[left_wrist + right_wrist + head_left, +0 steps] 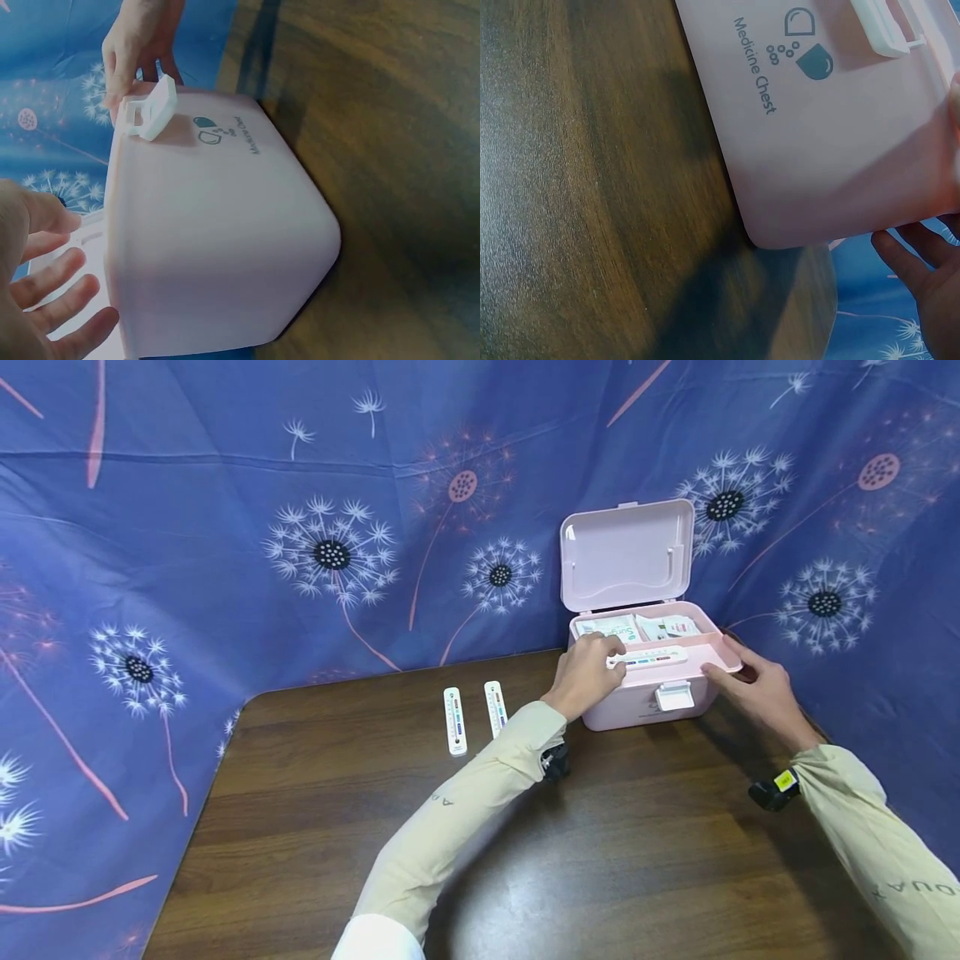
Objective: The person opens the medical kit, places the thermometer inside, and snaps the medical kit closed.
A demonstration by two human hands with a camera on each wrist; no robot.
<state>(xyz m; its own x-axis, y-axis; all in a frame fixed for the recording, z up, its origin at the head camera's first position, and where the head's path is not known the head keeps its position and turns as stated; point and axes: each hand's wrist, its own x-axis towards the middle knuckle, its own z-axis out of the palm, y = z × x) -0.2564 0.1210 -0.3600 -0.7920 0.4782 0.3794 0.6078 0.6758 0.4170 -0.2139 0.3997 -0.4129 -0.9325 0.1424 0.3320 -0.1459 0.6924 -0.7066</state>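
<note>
A pink medicine chest stands with its lid raised and its white latch hanging at the front. In its front compartment lies a white strip thermometer with coloured marks. My left hand is over the chest's left rim, fingertips right at the thermometer's left end; the left wrist view shows its fingers spread and loosely bent. With thumb and fingers, my right hand grips the chest's right front corner, the thumb over the rim and some fingers against the side.
Two more strip thermometers, one on the left and one on the right, lie on the brown wooden table. White packets fill the chest's rear compartment. Behind the table hangs a blue dandelion-print cloth.
</note>
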